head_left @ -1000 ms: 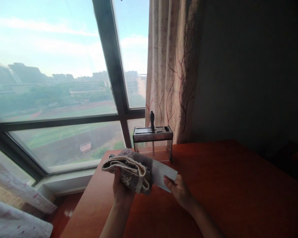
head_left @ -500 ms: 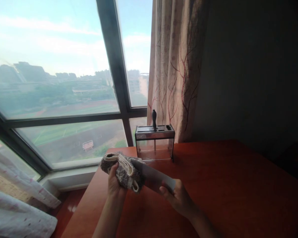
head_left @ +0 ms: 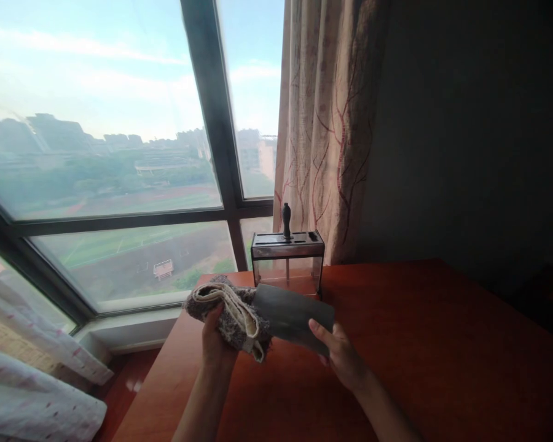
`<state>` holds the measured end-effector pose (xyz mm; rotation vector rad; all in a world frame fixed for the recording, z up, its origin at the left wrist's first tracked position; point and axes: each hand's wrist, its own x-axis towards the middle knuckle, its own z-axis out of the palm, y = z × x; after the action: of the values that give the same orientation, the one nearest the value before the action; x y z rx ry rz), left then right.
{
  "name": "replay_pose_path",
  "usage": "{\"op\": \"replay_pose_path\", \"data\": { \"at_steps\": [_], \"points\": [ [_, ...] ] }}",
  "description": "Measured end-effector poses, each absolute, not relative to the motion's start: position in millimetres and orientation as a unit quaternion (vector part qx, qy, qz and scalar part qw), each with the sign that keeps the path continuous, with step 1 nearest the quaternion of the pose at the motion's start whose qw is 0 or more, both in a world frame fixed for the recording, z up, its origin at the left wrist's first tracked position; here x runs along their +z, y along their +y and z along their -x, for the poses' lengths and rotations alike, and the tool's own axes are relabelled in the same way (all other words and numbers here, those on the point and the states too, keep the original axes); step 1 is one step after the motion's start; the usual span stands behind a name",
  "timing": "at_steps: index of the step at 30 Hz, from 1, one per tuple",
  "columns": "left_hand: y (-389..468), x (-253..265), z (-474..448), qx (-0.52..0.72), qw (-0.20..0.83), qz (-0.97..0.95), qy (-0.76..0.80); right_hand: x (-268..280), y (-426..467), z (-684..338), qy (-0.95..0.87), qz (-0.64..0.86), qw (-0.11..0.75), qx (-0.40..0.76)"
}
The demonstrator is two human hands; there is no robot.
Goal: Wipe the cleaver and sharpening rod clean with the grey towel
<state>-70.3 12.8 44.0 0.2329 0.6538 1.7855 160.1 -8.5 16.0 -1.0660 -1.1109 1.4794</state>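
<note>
My left hand is closed round a folded grey shaggy cloth with pale inner layers, its thumb lying on the near side. A broad, flat, dark grey cleaver extends to the right from the cloth, its left end against or partly behind the folds. At the blade's right end my right hand grips it, thumb across the face; any handle is hidden by the hand. Behind the blade stands a knife block with clear sides and a slotted top, a black-handled tool upright in it.
All this is over a reddish-brown wooden table. A large window lies beyond on the left, with a patterned curtain behind the knife block. Another white curtain hangs at the lower left.
The cleaver has tilted so that its broad face now shows, and my right hand has turned and shifted slightly right. My left hand still holds the cloth in nearly the same place.
</note>
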Motion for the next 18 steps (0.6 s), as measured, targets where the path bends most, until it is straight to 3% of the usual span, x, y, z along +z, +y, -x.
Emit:
{"op": "replay_pose_path", "data": {
  "at_steps": [6,14,18],
  "points": [
    [17,47,70,0.770,0.524,-0.105,0.348,21,-12,-163,-0.568,0.408,0.443,0.561],
    [22,41,86,0.775,0.376,-0.176,0.476,27,-12,-171,-0.820,0.344,0.379,0.255],
    [21,44,94,0.762,0.336,-0.233,0.501,24,-14,-171,-0.790,0.355,0.397,0.304]
  ]
}}
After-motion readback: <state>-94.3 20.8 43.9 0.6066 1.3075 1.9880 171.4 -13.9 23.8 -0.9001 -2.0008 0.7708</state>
